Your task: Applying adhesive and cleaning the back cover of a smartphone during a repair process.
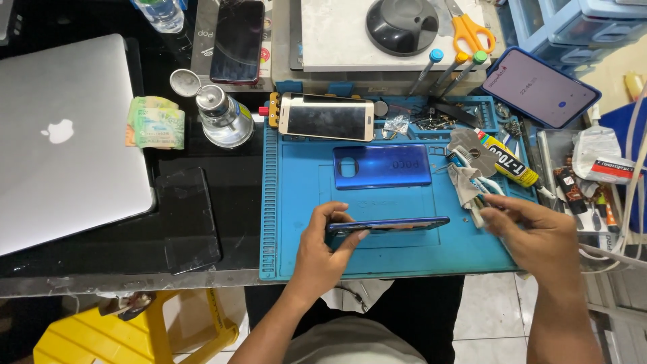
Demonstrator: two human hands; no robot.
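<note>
Both forearms rise from the bottom edge of the frame toward a blue work mat point(296, 202) at the centre. At lower centre the left hand point(322, 249) pinches a blue phone point(389, 224) by its left end, thumb over the top and fingers under; the phone is turned on edge, so only its thin side shows, and it sits just above the mat's lower half. At lower right the right hand point(536, 236) hovers over the mat's right edge with its fingers drawn narrow around the end of a small tool point(480, 200); whether it truly grips the tool I cannot tell. Beside those fingertips lie a crumpled wipe point(464, 183) and a toothbrush point(465, 160).

Above the phone, at mid-frame, a blue back cover point(382, 166) lies flat on the mat. Higher up a phone with a gold frame point(326, 116) rests across the mat's top trays. Right of the cover lies a yellow glue tube point(507, 159). A glass dispenser bottle point(221, 116) stands left of the mat, with folded banknotes point(156, 122) beside it and a closed silver laptop point(64, 138) at far left. Orange scissors point(469, 30) sit at upper right, near a lit phone in a blue case point(540, 87).
</note>
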